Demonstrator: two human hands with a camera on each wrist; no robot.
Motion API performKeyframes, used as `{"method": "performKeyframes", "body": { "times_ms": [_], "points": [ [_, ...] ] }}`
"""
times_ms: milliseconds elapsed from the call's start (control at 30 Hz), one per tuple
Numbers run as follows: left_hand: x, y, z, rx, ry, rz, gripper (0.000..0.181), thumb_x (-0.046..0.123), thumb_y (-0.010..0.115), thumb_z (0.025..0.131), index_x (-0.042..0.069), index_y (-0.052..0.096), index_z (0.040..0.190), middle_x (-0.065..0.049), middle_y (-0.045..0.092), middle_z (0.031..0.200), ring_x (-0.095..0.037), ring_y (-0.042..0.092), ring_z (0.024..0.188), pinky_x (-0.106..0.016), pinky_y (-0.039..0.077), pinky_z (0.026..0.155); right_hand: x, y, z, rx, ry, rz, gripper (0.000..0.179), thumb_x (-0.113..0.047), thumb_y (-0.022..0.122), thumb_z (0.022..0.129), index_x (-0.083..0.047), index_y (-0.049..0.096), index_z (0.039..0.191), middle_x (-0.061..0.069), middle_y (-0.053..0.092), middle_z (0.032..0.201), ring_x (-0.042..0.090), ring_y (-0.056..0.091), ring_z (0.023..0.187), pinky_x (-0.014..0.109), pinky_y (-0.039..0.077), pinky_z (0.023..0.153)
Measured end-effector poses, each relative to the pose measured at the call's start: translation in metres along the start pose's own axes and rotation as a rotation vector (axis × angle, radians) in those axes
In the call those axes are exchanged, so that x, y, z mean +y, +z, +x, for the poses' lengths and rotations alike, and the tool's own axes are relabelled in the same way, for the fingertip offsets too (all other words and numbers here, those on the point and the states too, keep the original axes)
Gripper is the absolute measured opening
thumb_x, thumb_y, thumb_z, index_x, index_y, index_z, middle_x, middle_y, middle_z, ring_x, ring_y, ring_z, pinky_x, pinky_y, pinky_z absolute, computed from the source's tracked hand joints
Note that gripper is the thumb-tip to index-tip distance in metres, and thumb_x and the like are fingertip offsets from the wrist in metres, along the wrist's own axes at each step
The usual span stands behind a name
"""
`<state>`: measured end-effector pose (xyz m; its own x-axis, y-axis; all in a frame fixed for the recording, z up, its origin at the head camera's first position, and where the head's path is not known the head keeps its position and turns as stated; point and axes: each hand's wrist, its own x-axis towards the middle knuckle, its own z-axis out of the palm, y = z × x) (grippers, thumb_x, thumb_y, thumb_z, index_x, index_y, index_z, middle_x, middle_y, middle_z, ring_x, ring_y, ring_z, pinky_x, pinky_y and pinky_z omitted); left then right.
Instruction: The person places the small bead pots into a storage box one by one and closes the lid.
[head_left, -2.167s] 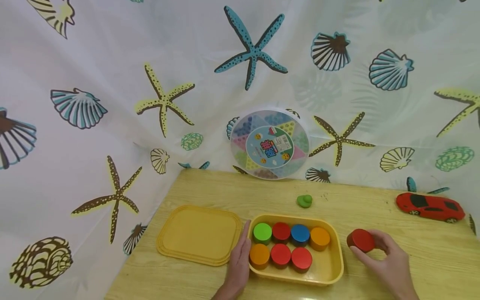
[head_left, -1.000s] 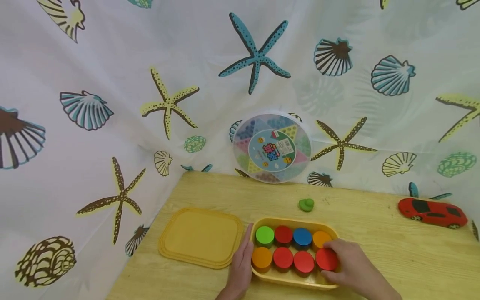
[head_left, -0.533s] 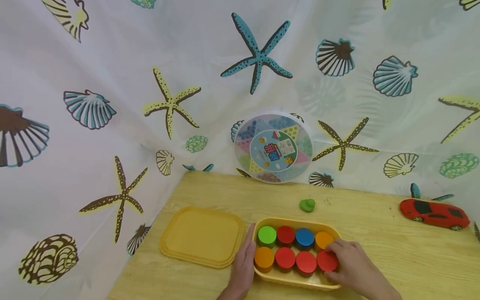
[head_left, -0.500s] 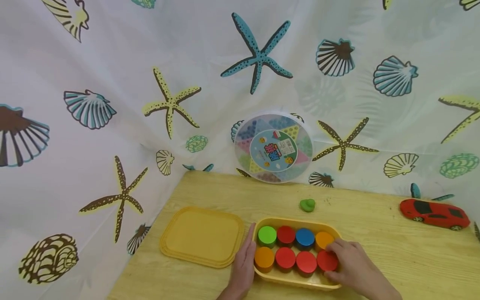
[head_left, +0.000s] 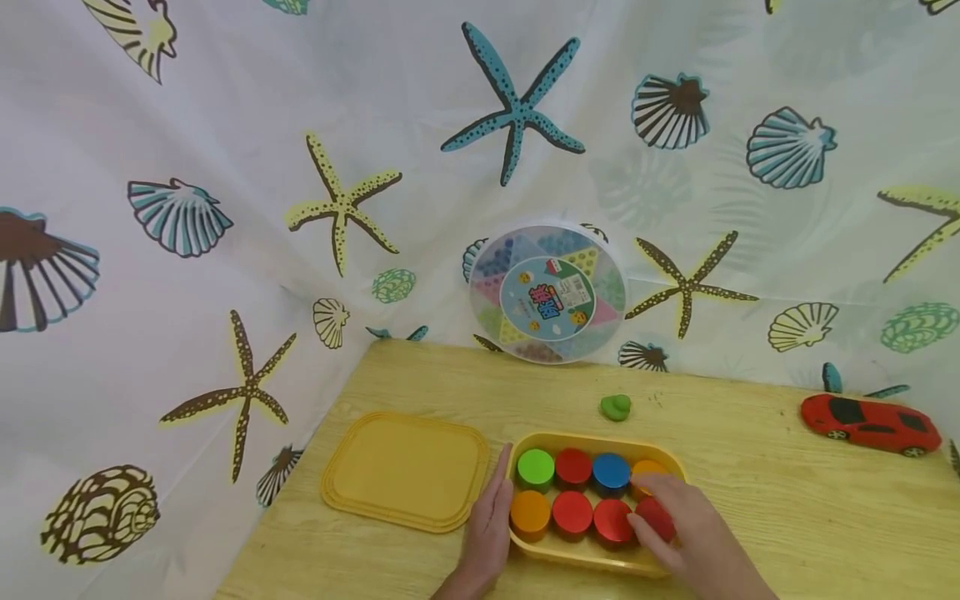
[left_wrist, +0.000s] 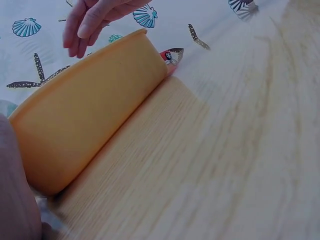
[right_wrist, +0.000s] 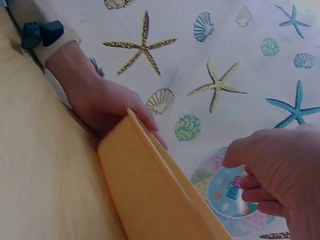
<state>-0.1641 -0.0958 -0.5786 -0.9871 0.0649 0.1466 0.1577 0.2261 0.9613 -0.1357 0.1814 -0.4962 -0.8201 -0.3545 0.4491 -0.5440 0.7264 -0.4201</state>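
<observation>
A yellow plastic tub [head_left: 592,562] holds two rows of short round blocks. The back row has a green block [head_left: 536,468], a dark red block [head_left: 573,467], a blue block [head_left: 611,472] and an orange block [head_left: 649,472]. In front stand an orange block [head_left: 530,514] and three red ones. My left hand [head_left: 486,529] rests along the tub's left end, fingers straight. Over the right end is my right hand [head_left: 693,533], its fingers loosely bent with nothing between them; it partly hides the rightmost red block [head_left: 655,518]. Both wrist views show the tub's outer wall [left_wrist: 90,105].
A yellow lid [head_left: 408,471] lies flat left of the tub. Behind the tub sits a small green toy [head_left: 616,407]. A red toy car [head_left: 870,425] is at the far right. A round game board [head_left: 547,293] leans against the patterned curtain [head_left: 420,83].
My right hand brought a red block from the right into the tub's front right corner, then let go and lifted. The left hand stays at the tub's left end.
</observation>
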Motion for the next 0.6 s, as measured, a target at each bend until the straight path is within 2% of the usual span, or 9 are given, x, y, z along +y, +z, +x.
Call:
{"method": "performKeyframes", "body": {
  "times_ms": [100,167,233,333,400,500,600],
  "points": [
    [0.002,-0.003,0.002,0.007,-0.005,-0.006,0.053,0.035,0.027,0.117,0.02,0.024,0.168,-0.001,0.025,0.172,-0.015,0.021,0.157,-0.031,0.015,0.127,-0.016,0.016,-0.004,0.108,-0.14,0.073,0.063,-0.007,0.09,0.08,-0.01,0.066,0.137,0.004,0.07,0.131,0.02,0.068,0.112,0.022,0.056,0.099],
    [0.003,-0.008,0.002,0.024,0.008,-0.009,0.053,0.035,0.027,0.117,0.017,0.024,0.167,0.0,0.024,0.172,-0.016,0.022,0.157,-0.029,0.016,0.126,-0.028,0.028,-0.007,0.132,-0.192,0.145,0.071,-0.006,0.088,0.08,-0.012,0.061,0.145,0.005,0.066,0.14,0.02,0.066,0.121,0.014,0.048,0.105],
    [0.006,-0.016,0.005,0.057,0.046,-0.018,0.052,0.031,0.028,0.117,0.015,0.025,0.167,0.0,0.025,0.171,-0.017,0.022,0.157,-0.024,0.017,0.125,-0.04,0.041,-0.01,0.144,-0.224,0.217,0.071,-0.01,0.086,0.085,-0.012,0.056,0.15,0.007,0.062,0.147,0.02,0.063,0.127,0.011,0.042,0.109],
    [0.01,-0.035,0.009,0.127,0.118,-0.02,0.05,0.023,0.029,0.117,0.012,0.027,0.166,0.002,0.027,0.17,-0.017,0.023,0.157,-0.017,0.017,0.124,-0.056,0.059,-0.012,0.125,-0.268,0.313,0.067,-0.016,0.08,0.093,-0.008,0.051,0.153,0.01,0.056,0.153,0.02,0.058,0.136,0.013,0.042,0.111],
    [0.013,-0.052,0.013,0.172,0.158,-0.014,0.05,0.019,0.029,0.117,0.01,0.028,0.166,0.001,0.028,0.17,-0.019,0.023,0.157,-0.014,0.017,0.123,-0.065,0.068,-0.014,0.076,-0.279,0.355,0.064,-0.02,0.076,0.098,-0.007,0.049,0.155,0.01,0.053,0.156,0.019,0.053,0.141,0.017,0.044,0.112],
    [0.014,-0.081,0.015,0.235,0.171,0.004,0.05,0.022,0.029,0.117,0.01,0.028,0.166,-0.001,0.027,0.17,-0.019,0.022,0.157,-0.011,0.018,0.122,-0.073,0.087,-0.016,-0.011,-0.31,0.421,0.066,-0.025,0.073,0.1,-0.007,0.045,0.158,0.011,0.047,0.16,0.017,0.047,0.146,0.022,0.044,0.114],
    [0.009,-0.111,0.017,0.305,0.167,0.042,0.05,0.023,0.031,0.117,0.01,0.028,0.165,-0.002,0.028,0.17,-0.021,0.021,0.157,-0.008,0.019,0.12,-0.081,0.11,-0.019,-0.071,-0.341,0.454,0.066,-0.026,0.07,0.102,-0.007,0.043,0.159,0.013,0.046,0.161,0.017,0.046,0.147,0.027,0.046,0.113]
  ]
}}
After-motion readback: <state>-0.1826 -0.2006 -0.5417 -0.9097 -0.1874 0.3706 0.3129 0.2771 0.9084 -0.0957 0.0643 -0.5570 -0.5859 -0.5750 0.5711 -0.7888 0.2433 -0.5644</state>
